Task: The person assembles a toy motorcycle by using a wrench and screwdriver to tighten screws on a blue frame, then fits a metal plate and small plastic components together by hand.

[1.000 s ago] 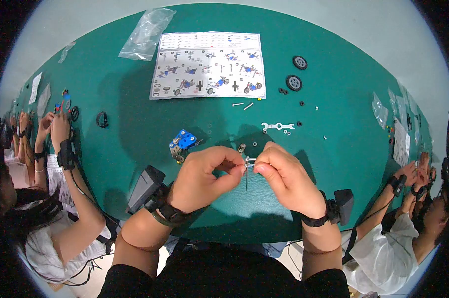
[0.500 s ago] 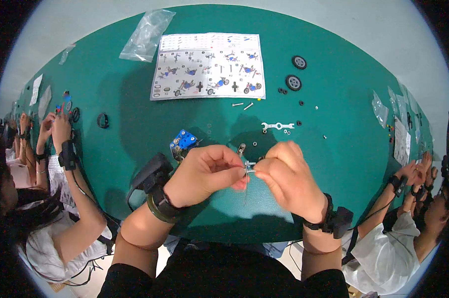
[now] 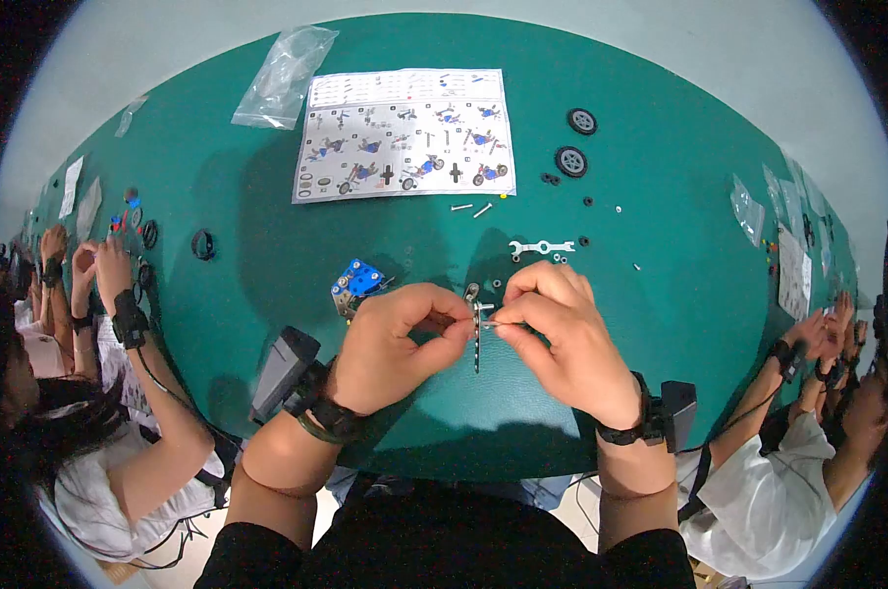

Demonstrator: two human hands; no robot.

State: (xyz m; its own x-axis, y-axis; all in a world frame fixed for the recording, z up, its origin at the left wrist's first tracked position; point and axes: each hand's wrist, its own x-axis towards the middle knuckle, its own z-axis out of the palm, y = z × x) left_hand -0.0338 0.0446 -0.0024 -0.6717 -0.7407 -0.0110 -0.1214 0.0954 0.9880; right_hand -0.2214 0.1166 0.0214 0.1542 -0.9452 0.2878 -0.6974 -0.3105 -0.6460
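Near the table's front edge, a thin metal strip with holes (image 3: pixel 478 353) hangs between my two hands. My left hand (image 3: pixel 409 339) pinches it near its upper part. My right hand (image 3: pixel 559 339) has thumb and forefinger closed on a small metal screw (image 3: pixel 491 324) that sticks out to the right of the strip. Another metal piece (image 3: pixel 472 292) shows just above the fingertips. Behind my left hand lies a blue and metal assembly (image 3: pixel 359 283), partly hidden by that hand.
A printed instruction sheet (image 3: pixel 404 137) lies ahead, beside a plastic bag (image 3: pixel 285 79). To the right are two wheels (image 3: pixel 571 162), a white wrench (image 3: pixel 542 248), screws (image 3: pixel 483 210) and small nuts. Other people's hands work at far left (image 3: pixel 115 265) and far right (image 3: pixel 807 334).
The strip has turned so that its row of holes shows. My right hand's fingers have opened out somewhat around the screw, and the view has shifted slightly.
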